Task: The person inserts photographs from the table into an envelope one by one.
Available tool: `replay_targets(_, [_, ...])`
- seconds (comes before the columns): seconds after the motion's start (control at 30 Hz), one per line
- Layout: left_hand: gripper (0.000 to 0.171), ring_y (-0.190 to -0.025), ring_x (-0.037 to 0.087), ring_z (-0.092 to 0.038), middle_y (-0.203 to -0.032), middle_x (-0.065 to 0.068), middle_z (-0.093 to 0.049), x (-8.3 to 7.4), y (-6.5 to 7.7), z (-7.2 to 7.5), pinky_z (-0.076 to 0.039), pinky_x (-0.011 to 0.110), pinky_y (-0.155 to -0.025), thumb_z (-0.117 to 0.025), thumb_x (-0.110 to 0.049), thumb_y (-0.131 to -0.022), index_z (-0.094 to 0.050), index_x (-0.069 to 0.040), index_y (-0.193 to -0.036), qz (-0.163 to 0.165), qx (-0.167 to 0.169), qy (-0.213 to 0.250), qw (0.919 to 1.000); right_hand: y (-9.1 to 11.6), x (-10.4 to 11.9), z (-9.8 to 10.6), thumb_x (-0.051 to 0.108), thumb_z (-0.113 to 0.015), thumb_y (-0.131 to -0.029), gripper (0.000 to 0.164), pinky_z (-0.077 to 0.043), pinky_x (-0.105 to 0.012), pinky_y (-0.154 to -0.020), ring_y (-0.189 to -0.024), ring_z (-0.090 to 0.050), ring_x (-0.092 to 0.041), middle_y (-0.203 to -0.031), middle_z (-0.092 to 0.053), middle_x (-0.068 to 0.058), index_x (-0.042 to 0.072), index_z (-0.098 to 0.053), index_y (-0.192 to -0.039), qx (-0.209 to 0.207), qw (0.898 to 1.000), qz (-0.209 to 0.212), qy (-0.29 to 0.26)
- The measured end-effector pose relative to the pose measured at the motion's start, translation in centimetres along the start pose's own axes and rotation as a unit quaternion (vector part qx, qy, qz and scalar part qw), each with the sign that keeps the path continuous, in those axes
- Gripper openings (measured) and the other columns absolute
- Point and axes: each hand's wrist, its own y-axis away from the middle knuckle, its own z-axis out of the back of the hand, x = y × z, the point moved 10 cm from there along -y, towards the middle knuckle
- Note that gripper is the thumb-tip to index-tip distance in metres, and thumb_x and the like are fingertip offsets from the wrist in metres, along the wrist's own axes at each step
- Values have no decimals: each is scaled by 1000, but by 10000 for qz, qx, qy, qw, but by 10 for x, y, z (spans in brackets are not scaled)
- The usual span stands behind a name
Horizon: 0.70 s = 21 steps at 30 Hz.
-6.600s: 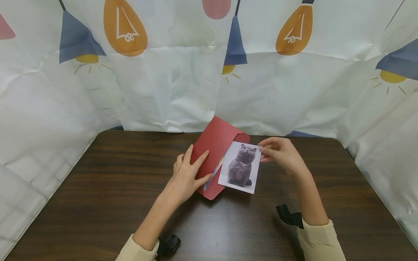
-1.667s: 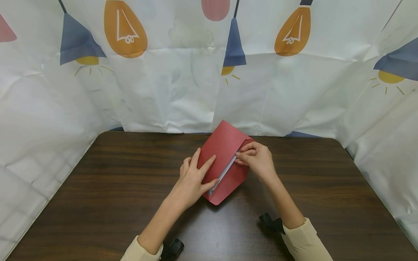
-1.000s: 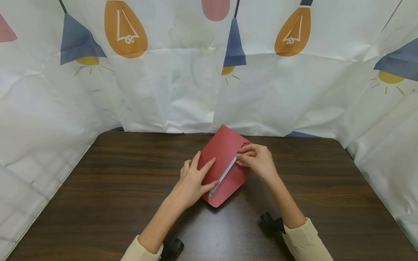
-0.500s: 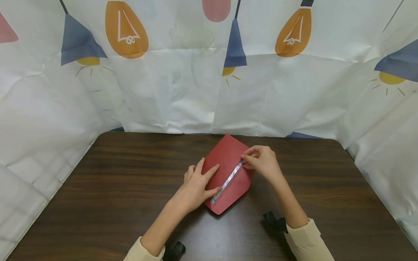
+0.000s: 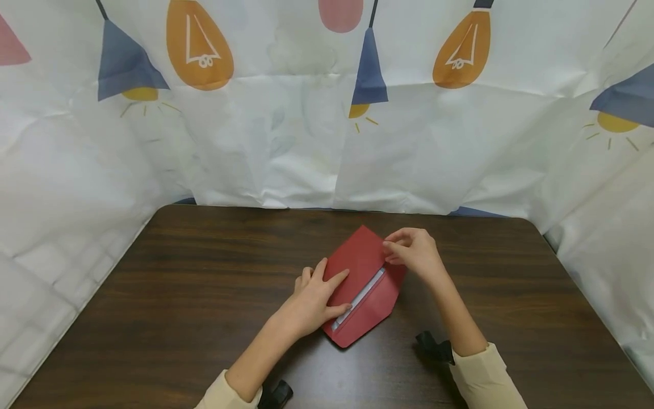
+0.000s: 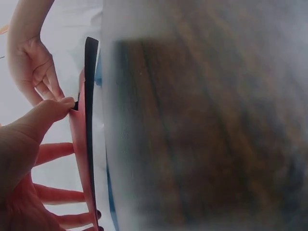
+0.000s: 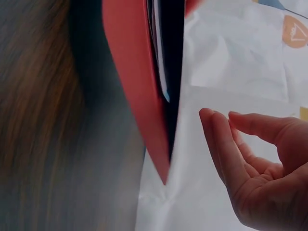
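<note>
A red envelope (image 5: pixel 357 261) lies slanted over the dark table in the head view, its flap folded open toward the lower right. A pale, patterned strip of paper (image 5: pixel 361 295) shows in its slot. My left hand (image 5: pixel 311 301) grips the envelope's left side, fingers spread over the front and thumb at the slot's lower end. Above the slot's upper end, my right hand (image 5: pixel 416 253) has thumb and fingertips close together. The right wrist view shows nothing between those fingertips, apart from the envelope, and paper edges (image 7: pixel 160 62) deep inside the pocket.
The dark wood-grain table (image 5: pixel 204 272) ends at a white curtain (image 5: pixel 306 147) printed with lamps and bulbs, which also hangs along both sides. Black wrist cameras (image 5: pixel 434 346) hang under the forearms near the sleeves.
The cat picture, outside the envelope earlier, has gone into the slot. The left hand has drawn the envelope nearer and slightly right. Most recently the right fingertips have come off the paper.
</note>
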Motion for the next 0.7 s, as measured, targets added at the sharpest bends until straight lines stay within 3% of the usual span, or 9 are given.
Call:
replay_targets(0.4, [65, -122, 47, -47, -155, 34, -42, -8, 2, -9, -45, 61, -98, -81, -36, -94, -60, -10, -150, -227, 433, -390, 9980, -1, -10, 5, 6, -68, -102, 22, -65, -38, -74, -80, -80, -29, -98, -78, -24, -11, -70, -114, 6, 9998, -19, 172])
replay_targets(0.7, [67, -120, 42, -53, -143, 30, -52, -11, 4, -17, -50, 60, -99, -83, -39, -92, -62, -7, -147, -413, 548, -676, 9953, 1, -16, 9, 4, -66, -101, 20, -65, -37, -74, -78, -79, -28, -99, -77, -26, -13, -70, -112, -8, 9996, -7, 290])
